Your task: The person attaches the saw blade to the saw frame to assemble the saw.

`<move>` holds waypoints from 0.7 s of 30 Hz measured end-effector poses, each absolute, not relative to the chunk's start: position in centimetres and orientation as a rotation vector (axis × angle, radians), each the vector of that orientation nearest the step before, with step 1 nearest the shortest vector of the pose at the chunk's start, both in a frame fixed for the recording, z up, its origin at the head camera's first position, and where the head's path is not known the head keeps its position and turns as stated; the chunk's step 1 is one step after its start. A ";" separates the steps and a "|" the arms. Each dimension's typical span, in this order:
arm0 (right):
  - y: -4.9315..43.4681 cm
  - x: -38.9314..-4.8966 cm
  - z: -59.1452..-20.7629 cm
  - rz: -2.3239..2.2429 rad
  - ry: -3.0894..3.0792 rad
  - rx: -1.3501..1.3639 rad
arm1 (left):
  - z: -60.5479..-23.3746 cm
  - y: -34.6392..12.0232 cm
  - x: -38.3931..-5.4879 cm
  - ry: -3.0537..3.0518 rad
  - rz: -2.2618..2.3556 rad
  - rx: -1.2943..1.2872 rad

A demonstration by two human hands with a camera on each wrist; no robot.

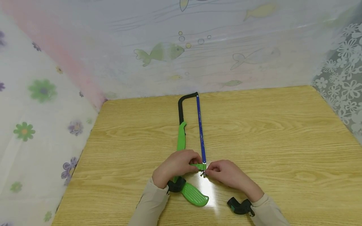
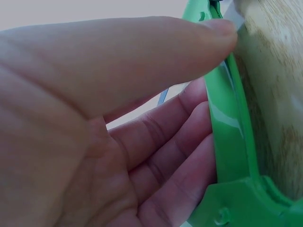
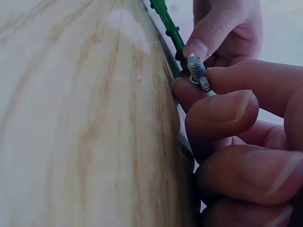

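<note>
A hacksaw lies flat on the table, its green frame (image 1: 181, 138) running into a black bow (image 1: 180, 110) at the far end. Its blue blade (image 1: 200, 125) stretches along the right side. My left hand (image 1: 178, 164) grips the green arm (image 2: 227, 118) at the near end of the blade, thumb on one face and fingertips on the other. There a wing nut (image 1: 203, 173) sits on a threaded bolt (image 3: 196, 70). With thumb and fingertips, my right hand (image 1: 229, 174) pinches the wing nut. The green handle (image 1: 195, 194) extends below my left wrist.
The wood-grain table (image 1: 268, 125) meets a fish-printed curtain (image 1: 212, 72) along its back edge. A flowered sheet (image 1: 42, 125) borders the left side, and a grey floral one (image 1: 343, 75) stands at the right. Each wrist wears a black camera mount (image 1: 240, 207).
</note>
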State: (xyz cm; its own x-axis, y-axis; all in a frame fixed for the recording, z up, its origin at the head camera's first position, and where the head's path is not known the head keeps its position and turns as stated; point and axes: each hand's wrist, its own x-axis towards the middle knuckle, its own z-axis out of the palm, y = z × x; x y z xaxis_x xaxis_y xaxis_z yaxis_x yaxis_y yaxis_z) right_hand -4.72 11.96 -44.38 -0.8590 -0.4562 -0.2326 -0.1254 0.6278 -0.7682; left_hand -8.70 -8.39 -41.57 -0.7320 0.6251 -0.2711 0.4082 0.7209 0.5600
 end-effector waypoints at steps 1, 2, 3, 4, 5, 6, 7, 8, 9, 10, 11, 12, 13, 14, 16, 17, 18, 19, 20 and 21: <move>12.0 -4.7 -44.4 -1.111 2.442 -0.463 | -41.6 -8.4 -8.7 2.476 0.659 0.790; 12.0 -4.7 -44.4 -1.112 2.441 -0.464 | -41.6 -8.4 -8.7 2.474 0.661 0.788; 12.0 -4.7 -44.5 -1.113 2.439 -0.461 | -41.6 -8.4 -8.7 2.474 0.663 0.786; 12.0 -4.7 -44.5 -1.111 2.442 -0.458 | -41.5 -8.4 -8.7 2.473 0.663 0.786; 12.0 -4.8 -44.5 -1.108 2.447 -0.455 | -41.5 -8.4 -8.7 2.473 0.664 0.785; 12.0 -4.8 -44.5 -1.106 2.452 -0.450 | -41.5 -8.4 -8.7 2.474 0.667 0.784; 12.0 -4.8 -44.6 -1.110 2.454 -0.441 | -41.5 -8.4 -8.7 2.473 0.667 0.785; 12.0 -4.8 -44.6 -1.114 2.456 -0.430 | -41.5 -8.4 -8.7 2.474 0.667 0.787; 11.9 -4.8 -44.6 -1.120 2.457 -0.417 | -41.5 -8.4 -8.7 2.475 0.666 0.788; 11.9 -4.8 -44.6 -1.128 2.459 -0.408 | -41.5 -8.4 -8.7 2.476 0.666 0.789; 11.9 -4.8 -44.7 -1.138 2.458 -0.401 | -41.5 -8.4 -8.7 2.476 0.666 0.790; 11.9 -4.7 -44.7 -1.149 2.456 -0.394 | -41.5 -8.4 -8.7 2.477 0.667 0.790; 12.0 -4.7 -44.7 -1.158 2.454 -0.388 | -41.5 -8.4 -8.7 2.478 0.667 0.790; 12.0 -4.7 -44.7 -1.167 2.454 -0.386 | -41.5 -8.4 -8.7 2.478 0.670 0.789; 12.0 -4.7 -44.8 -1.176 2.456 -0.391 | -41.6 -8.4 -8.7 2.478 0.671 0.788; 12.0 -4.7 -44.8 -1.177 2.459 -0.396 | -41.6 -8.4 -8.7 2.478 0.672 0.788; 12.0 -4.7 -44.8 -1.177 2.460 -0.399 | -41.6 -8.4 -8.7 2.479 0.671 0.788; 12.0 -4.7 -44.8 -1.178 2.461 -0.403 | -41.6 -8.4 -8.7 2.480 0.671 0.787; 12.0 -4.7 -44.8 -1.177 2.463 -0.406 | -41.6 -8.4 -8.7 2.480 0.671 0.788; 12.0 -4.7 -44.7 -1.177 2.464 -0.409 | -41.6 -8.4 -8.7 2.481 0.670 0.787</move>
